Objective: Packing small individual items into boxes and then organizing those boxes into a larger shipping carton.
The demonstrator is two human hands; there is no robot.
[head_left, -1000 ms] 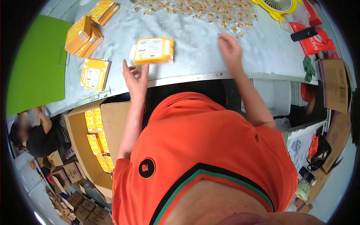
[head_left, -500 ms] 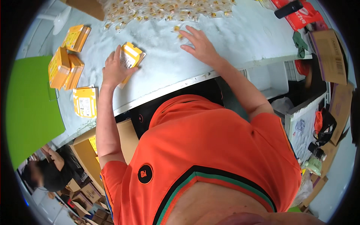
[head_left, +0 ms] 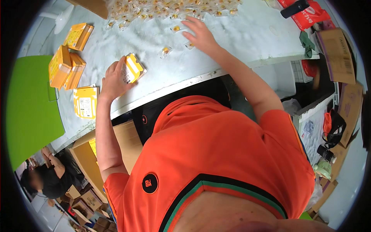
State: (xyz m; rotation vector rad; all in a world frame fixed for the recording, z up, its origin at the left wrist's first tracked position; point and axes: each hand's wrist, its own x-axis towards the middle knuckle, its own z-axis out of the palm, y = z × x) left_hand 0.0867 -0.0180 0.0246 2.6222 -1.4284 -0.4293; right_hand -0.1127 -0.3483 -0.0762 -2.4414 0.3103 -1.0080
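My left hand (head_left: 113, 80) is closed round the left side of a small stack of flat yellow-and-white cardboard boxes (head_left: 135, 69), low over the table. Its thumb is mostly hidden. To the right, my right hand (head_left: 201, 35) reaches over the table with fingers stretched and apart, nothing gripped in them. Near its fingertips lies a small clear packet (head_left: 176, 29) with a yellow piece inside. Another packet (head_left: 189, 45) shows partly beneath the hand, and one more packet (head_left: 166, 51) lies between my two hands.
Many similar packets (head_left: 154, 9) cover the table's far side. Bundled yellow boxes (head_left: 60, 67) and a loose flat pile (head_left: 85, 102) stand at left, beside a green board (head_left: 33, 108). A red bag (head_left: 309, 17) lies far right. Below left are an open carton (head_left: 129, 141) and another person (head_left: 58, 176).
My left hand has drawn the yellow stack slightly nearer and turned it. My right hand has moved a little farther away; separate packets now lie on the table near it.
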